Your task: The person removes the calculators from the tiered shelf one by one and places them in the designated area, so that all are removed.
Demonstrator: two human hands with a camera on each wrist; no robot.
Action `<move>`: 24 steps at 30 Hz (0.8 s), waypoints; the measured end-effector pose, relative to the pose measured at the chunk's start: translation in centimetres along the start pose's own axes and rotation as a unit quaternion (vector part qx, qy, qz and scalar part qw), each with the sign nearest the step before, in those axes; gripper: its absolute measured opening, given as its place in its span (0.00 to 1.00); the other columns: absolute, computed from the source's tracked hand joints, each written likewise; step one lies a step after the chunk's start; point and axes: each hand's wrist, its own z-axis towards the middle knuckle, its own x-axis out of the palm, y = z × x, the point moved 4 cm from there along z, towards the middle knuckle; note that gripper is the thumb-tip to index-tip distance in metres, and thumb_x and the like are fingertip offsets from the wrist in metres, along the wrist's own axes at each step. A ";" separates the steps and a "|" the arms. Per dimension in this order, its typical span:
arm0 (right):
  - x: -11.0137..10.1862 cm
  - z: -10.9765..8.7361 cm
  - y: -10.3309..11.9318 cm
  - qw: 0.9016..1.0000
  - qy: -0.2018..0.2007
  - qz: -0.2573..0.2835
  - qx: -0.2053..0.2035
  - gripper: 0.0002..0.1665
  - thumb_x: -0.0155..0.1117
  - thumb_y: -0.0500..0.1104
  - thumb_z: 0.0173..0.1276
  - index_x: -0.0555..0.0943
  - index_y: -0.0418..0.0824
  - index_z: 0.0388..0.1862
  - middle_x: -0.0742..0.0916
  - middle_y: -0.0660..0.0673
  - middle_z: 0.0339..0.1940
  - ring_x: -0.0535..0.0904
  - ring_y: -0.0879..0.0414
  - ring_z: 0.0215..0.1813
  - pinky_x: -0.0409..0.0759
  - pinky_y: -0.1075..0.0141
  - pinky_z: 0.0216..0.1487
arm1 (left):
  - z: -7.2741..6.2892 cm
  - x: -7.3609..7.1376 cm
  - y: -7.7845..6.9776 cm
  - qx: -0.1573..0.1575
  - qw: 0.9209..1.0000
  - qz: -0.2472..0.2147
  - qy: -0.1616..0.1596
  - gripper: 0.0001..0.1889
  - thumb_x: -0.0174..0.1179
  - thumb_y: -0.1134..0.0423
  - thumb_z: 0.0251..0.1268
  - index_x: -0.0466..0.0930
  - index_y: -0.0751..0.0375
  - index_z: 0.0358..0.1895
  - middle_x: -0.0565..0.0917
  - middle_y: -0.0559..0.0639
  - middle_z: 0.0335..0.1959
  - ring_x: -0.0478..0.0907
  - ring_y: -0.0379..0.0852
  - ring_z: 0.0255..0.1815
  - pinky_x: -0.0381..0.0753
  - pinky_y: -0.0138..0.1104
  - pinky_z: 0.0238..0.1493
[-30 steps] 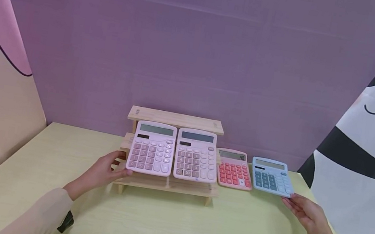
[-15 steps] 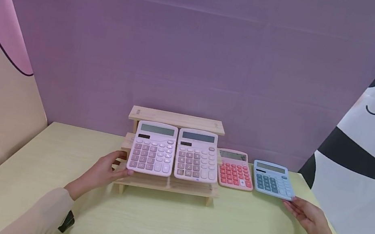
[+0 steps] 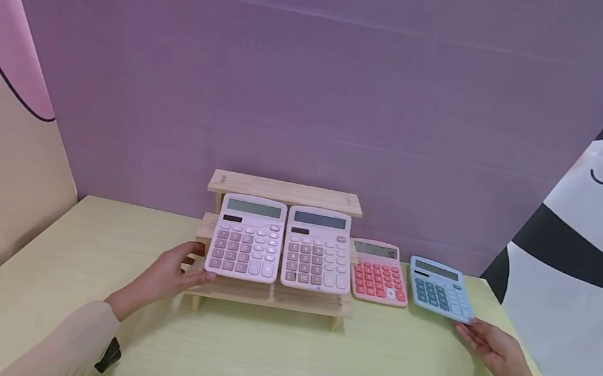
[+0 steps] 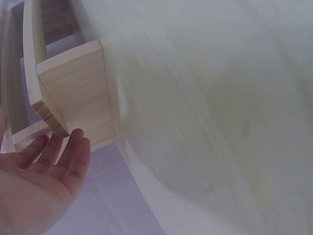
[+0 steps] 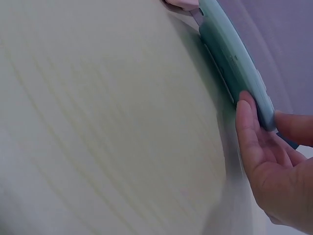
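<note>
My left hand (image 3: 166,273) grips the left end of a tiered wooden display stand (image 3: 285,192). Its thumb lies by the lower left corner of a light pink calculator (image 3: 247,238), and its fingers are at the board's end (image 4: 51,120). Beside that calculator a second light pink calculator (image 3: 318,250) leans on the stand, both keypads facing me. At the right, my right hand (image 3: 495,347) pinches the near right corner of a light blue calculator (image 3: 441,289). In the right wrist view the blue calculator (image 5: 237,63) is tilted, its underside showing over the table.
A calculator with red-pink keys (image 3: 379,273) lies between the stand and the blue one, its display lit. Purple cloth (image 3: 316,98) hangs behind the pale wooden table (image 3: 273,367). Cartoon-printed panels flank it, with a panda (image 3: 584,311) at right.
The blue calculator has turned slightly, its near right corner coming a little towards me in my right hand. My left hand and the other calculators keep their places.
</note>
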 end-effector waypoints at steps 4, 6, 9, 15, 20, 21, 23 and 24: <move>0.1 0.1 0.0 1.000 -0.012 -0.001 -0.003 0.11 0.57 0.32 0.63 0.79 0.40 0.21 0.85 0.45 0.26 0.84 0.52 0.34 0.80 0.62 0.51 | 0.0 0.0 0.0 0.000 1.000 -0.002 0.000 0.35 0.65 0.50 0.53 0.64 0.66 0.61 0.73 0.60 0.57 0.73 0.57 0.53 0.77 0.46 0.52; 0.1 0.2 0.1 1.000 -0.026 -0.010 -0.011 0.10 0.57 0.32 0.63 0.77 0.40 0.23 0.85 0.45 0.25 0.84 0.53 0.34 0.80 0.63 0.50 | 0.0 0.0 0.0 -0.001 1.000 -0.002 0.000 0.35 0.65 0.51 0.53 0.64 0.65 0.61 0.73 0.59 0.57 0.73 0.56 0.53 0.77 0.46 0.52; 0.1 0.2 0.2 0.998 -0.050 -0.035 -0.024 0.03 0.55 0.32 0.64 0.74 0.38 0.31 0.84 0.46 0.24 0.84 0.54 0.33 0.80 0.63 0.49 | 0.0 0.1 0.1 -0.001 1.000 -0.001 0.000 0.35 0.65 0.51 0.53 0.64 0.66 0.61 0.73 0.60 0.57 0.73 0.57 0.53 0.77 0.46 0.52; 0.3 0.1 0.5 0.991 -0.086 -0.092 -0.039 0.24 0.54 0.32 0.65 0.62 0.36 0.59 0.83 0.49 0.22 0.84 0.56 0.32 0.81 0.63 0.47 | 0.1 0.1 0.2 -0.003 1.000 -0.004 0.000 0.35 0.64 0.50 0.53 0.64 0.66 0.61 0.73 0.60 0.57 0.73 0.57 0.53 0.77 0.46 0.52; 0.4 0.0 0.8 0.985 -0.106 -0.130 -0.043 0.41 0.52 0.33 0.67 0.43 0.32 0.72 0.82 0.51 0.21 0.84 0.57 0.31 0.81 0.63 0.47 | 0.1 0.1 0.1 -0.004 1.000 -0.004 0.001 0.36 0.64 0.49 0.52 0.64 0.66 0.61 0.73 0.60 0.57 0.73 0.57 0.53 0.77 0.46 0.53; 0.4 -0.1 0.8 0.984 -0.109 -0.136 -0.042 0.42 0.51 0.33 0.67 0.41 0.32 0.72 0.82 0.51 0.21 0.84 0.57 0.31 0.81 0.64 0.47 | 0.1 0.1 0.1 -0.005 1.000 -0.003 0.001 0.36 0.65 0.49 0.52 0.64 0.65 0.61 0.73 0.60 0.57 0.73 0.57 0.54 0.77 0.46 0.53; 0.4 -0.2 0.9 0.982 -0.112 -0.143 -0.042 0.41 0.50 0.33 0.67 0.41 0.33 0.72 0.81 0.51 0.22 0.84 0.58 0.31 0.81 0.64 0.47 | 0.1 0.1 0.1 -0.006 1.000 -0.003 0.001 0.36 0.64 0.48 0.52 0.64 0.65 0.61 0.73 0.59 0.57 0.73 0.56 0.54 0.77 0.46 0.53; 0.4 -0.2 0.9 0.982 -0.110 -0.145 -0.042 0.41 0.50 0.33 0.67 0.40 0.33 0.72 0.81 0.51 0.22 0.84 0.58 0.31 0.81 0.64 0.48 | 0.1 0.1 0.1 -0.006 1.000 -0.002 0.001 0.36 0.64 0.48 0.52 0.64 0.65 0.61 0.73 0.59 0.57 0.73 0.56 0.54 0.77 0.46 0.53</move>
